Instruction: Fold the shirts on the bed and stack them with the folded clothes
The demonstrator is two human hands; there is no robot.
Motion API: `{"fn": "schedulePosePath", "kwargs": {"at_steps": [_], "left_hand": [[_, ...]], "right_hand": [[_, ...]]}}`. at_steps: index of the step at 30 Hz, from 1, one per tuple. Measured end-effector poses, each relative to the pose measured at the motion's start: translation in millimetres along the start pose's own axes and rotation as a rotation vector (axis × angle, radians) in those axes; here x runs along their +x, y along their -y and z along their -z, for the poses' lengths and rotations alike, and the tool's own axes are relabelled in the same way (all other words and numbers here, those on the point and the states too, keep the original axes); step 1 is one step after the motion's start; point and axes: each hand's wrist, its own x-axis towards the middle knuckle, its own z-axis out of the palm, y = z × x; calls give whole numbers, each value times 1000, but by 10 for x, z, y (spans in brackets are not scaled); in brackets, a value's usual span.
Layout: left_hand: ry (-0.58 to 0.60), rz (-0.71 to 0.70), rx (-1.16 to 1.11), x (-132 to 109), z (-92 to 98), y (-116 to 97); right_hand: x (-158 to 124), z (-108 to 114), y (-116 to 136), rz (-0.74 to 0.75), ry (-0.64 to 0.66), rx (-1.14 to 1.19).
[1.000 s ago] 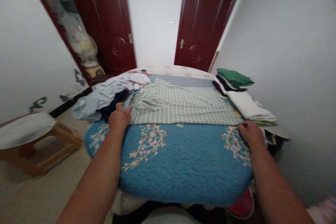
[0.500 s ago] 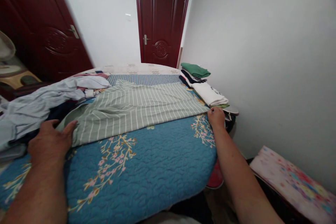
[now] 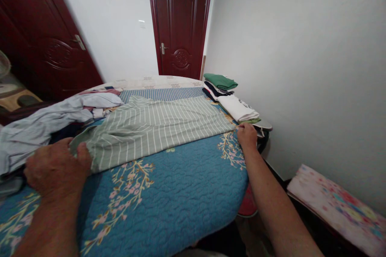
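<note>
Pale green trousers with white stripes [image 3: 163, 122] lie folded lengthwise across a blue quilted cover [image 3: 187, 192] with flower sprays. At their left, wide end, my left hand [image 3: 58, 168] is closed around the edge, thumb on the near side; its other fingertips are partly hidden. My right hand [image 3: 247, 135] pinches the near corner of the narrow right end. Small creases run through the cloth near the left end, and a pointed flap of it sticks out at the far left side.
Rumpled clothes, with a grey striped garment [image 3: 69, 114] on top, are heaped at the left. Folded clothes stand at the right: a green one [image 3: 220, 81] tops one stack, a white one [image 3: 238, 108] another. A floral-patterned box [image 3: 334, 204] sits lower right beside the wall.
My left hand has shifted slightly right, its thumb closing in on the trousers' left end. The right hand keeps its place at the other end. The view has turned a little.
</note>
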Motion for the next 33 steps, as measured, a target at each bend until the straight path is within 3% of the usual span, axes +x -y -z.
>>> {"fn": "schedulePosePath", "kwargs": {"at_steps": [2,3,6,7,9,11,13,16,18,23,26,30,33], "left_hand": [[-95,-161,-78,-91,-73,-197],[-71,-266,-118,-144,-128,-308],[209,-559,-201,-287,-313,-590],[293,-622,-200,-321,-370,-644],[381,-682,-158,-371,-458,-679],[388,-682,-109,-401,-508,-650],[370,-669,-83,-420,-529,-604],[356,-661,-75,-437,-537,-566],[356,-660,-79,-451,-534,-566],[325,-652,-124,-495,-451,-612],[310,-633,-111,-480,-349,-624],[183,-434,-47,-360,-226,-545],[69,-311,-14,-169,-181,-473]], "right_hand": [[-13,1,67,153,-24,52],[-23,-11,108,262,-4,78],[-67,-75,198,557,157,99],[-82,-98,202,585,203,68],[-99,-132,168,503,228,-54],[-91,-143,111,341,199,-190],[-71,-128,90,270,152,-243],[-60,-97,222,402,73,-130],[-85,-121,415,540,90,-25],[-178,-444,944,759,312,91],[-137,-720,1091,806,431,54],[48,-976,1020,654,402,-91],[170,-1031,865,495,342,-159]]}}
